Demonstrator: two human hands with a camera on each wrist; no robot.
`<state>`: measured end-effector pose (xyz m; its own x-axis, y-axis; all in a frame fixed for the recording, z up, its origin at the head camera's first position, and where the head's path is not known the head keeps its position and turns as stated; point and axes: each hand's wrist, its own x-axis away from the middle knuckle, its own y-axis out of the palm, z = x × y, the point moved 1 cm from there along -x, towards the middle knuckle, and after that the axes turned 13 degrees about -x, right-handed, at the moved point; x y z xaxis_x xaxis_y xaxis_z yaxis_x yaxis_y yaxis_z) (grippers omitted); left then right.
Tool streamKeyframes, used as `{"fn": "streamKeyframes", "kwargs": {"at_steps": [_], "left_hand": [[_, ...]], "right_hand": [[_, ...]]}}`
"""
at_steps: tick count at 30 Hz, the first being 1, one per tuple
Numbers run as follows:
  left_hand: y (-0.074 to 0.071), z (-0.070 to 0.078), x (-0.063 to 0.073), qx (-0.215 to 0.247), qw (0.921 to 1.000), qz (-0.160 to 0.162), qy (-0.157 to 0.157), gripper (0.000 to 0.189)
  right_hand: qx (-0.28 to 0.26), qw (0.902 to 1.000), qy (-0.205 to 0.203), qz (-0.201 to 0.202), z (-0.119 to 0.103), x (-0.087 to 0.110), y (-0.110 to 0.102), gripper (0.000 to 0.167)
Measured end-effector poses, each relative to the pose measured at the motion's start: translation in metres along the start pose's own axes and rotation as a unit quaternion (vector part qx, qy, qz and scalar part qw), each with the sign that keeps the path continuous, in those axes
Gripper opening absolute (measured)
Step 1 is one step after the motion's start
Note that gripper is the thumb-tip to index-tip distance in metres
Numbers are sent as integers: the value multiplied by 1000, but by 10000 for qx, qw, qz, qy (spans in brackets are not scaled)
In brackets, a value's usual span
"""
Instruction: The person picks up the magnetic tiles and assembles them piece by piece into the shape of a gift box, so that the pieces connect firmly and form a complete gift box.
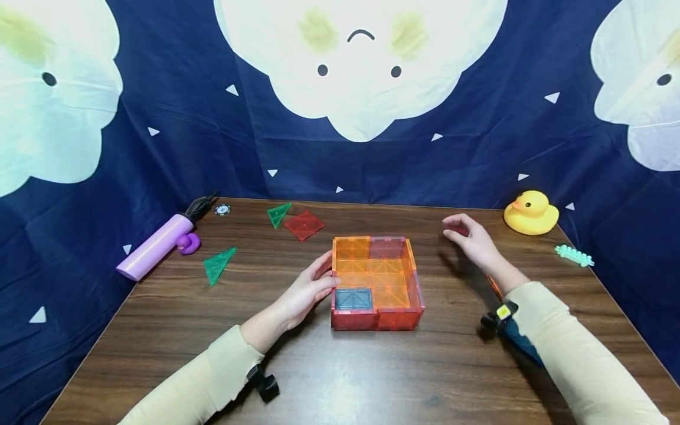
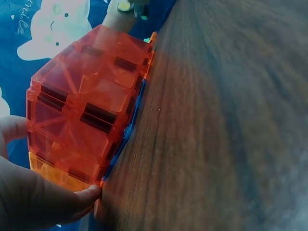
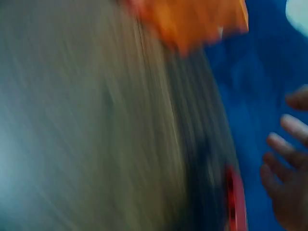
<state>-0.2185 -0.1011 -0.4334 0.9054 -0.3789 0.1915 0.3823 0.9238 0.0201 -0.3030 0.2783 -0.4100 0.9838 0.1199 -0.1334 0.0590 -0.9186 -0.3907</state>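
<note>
An open-topped square box of magnetic tiles [image 1: 390,283] stands on the table, with orange and red see-through walls and an orange floor. One dark blue tile [image 1: 353,299] shows in its near left corner. My left hand [image 1: 305,290] grips the box's left side; in the left wrist view the thumb [image 2: 86,199] touches a lower corner of the red wall [image 2: 77,106]. Away to the right of the box, my right hand [image 1: 474,242] is raised over the table, fingers loosely bent. Its spread fingers [image 3: 284,149] hold nothing in the blurred right wrist view.
Blue tiles [image 1: 519,341] lie partly hidden under my right forearm. Green triangle tiles [image 1: 218,265] and a red square tile [image 1: 304,225] lie left and behind. A purple hand pump [image 1: 156,247], a poker chip [image 1: 222,209], a yellow duck [image 1: 531,213] and a mint-green stick [image 1: 574,255] lie near the edges.
</note>
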Motion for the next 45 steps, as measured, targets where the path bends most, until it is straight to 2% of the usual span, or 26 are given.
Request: {"fn": "streamKeyframes", "kwargs": {"at_steps": [2,4,7,12,21,27,33,39,41,45], "left_hand": [[0,0,0,7,10000,8,-24,77],[1,0,0,-3,10000,30,-45,77],[1,2,1,-42,10000,63,-56,77],[1,4,1,-66,10000,34,-29,77],[0,3,-1,-100,9999,5,9,76],[1,0,-1,-102,9999,-25,12,76],[1,-1,-1,-58,10000,48,-60,76],[-2,-1,1,4,10000,-24,-4,77],[-2,-1,1,36,10000,-77,17,77],[-4,-1,2,60,9999,-127,40,78]], "right_hand": [[755,9970,-139,-106,10,-11,-13,34],[1257,9915,-224,-264,20,-20,-22,35],[1599,9850,-380,-516,33,-29,-31,37],[1877,9778,-531,-765,47,-35,-38,38],[1960,9740,-790,-820,57,-36,-42,35],[2160,9719,-597,-722,56,-36,-44,40],[1993,9762,-639,-563,35,-42,-35,44],[1489,9810,-1013,-722,-13,-49,0,42],[1444,9774,-1263,-890,-32,-49,15,42],[1627,9587,-1835,-1438,-69,-44,48,43]]}}
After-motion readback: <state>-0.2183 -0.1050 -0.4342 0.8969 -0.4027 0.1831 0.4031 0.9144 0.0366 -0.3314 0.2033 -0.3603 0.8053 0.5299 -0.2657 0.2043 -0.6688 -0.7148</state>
